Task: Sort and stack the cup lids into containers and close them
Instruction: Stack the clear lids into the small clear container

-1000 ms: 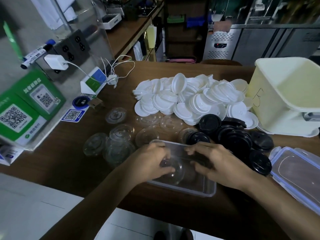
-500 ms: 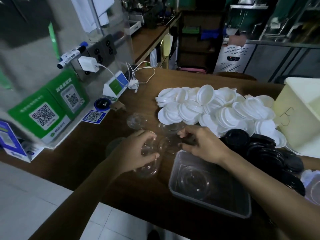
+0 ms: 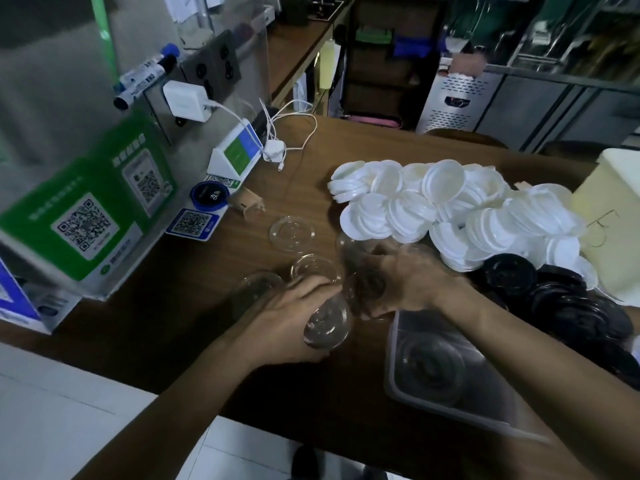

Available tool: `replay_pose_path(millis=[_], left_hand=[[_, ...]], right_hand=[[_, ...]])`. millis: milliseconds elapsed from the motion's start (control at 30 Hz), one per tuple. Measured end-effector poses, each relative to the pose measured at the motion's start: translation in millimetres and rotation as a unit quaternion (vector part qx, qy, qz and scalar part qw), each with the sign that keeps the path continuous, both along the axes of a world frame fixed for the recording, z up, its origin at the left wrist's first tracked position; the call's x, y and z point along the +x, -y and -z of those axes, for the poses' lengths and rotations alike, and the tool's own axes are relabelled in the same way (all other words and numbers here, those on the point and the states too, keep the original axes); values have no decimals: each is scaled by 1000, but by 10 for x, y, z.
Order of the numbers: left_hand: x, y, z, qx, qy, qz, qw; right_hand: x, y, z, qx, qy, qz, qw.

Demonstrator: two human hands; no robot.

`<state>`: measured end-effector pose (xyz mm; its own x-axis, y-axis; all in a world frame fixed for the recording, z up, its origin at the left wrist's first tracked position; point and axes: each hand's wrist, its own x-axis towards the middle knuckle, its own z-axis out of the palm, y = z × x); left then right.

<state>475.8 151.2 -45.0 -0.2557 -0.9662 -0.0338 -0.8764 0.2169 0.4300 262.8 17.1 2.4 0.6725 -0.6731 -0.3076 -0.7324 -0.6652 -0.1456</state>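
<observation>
My left hand (image 3: 294, 320) grips a clear plastic lid (image 3: 327, 325), tilted off the brown table (image 3: 166, 306). My right hand (image 3: 405, 282) is blurred and closed over more clear lids (image 3: 360, 271) beside it. Other clear lids lie loose: one (image 3: 292, 232) farther back, another (image 3: 256, 284) left of my left hand. A clear rectangular container (image 3: 446, 368) with a clear lid inside sits under my right forearm. Behind lie a heap of white lids (image 3: 450, 209) and a heap of black lids (image 3: 568, 299).
A cream bin (image 3: 613, 230) stands at the right edge. Green QR-code stands (image 3: 90, 216), a blue round sticker (image 3: 209, 195), a small payment display (image 3: 239, 150) and white charger cables (image 3: 291, 133) line the left side. The table's near edge drops to a white tiled floor (image 3: 69, 410).
Both hands left the container, moved left to the loose clear lids and picked some up. My view swung left, so the container now lies at the right.
</observation>
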Motion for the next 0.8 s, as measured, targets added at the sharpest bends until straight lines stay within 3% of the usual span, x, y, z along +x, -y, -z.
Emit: replay_pose_path(millis=[167, 300, 533, 800], left_hand=[[13, 26, 33, -10, 2, 0, 1000], [20, 55, 69, -32, 22, 7, 999], [-1, 72, 56, -65, 51, 11, 996], [-152, 116, -347, -70, -60, -61, 994]], right_hand=[[100, -6, 75, 0, -50, 5, 999], [125, 31, 143, 3, -41, 13, 999], [-127, 74, -48, 71, 79, 32, 994], [-712, -244, -340, 128, 285, 52, 948]])
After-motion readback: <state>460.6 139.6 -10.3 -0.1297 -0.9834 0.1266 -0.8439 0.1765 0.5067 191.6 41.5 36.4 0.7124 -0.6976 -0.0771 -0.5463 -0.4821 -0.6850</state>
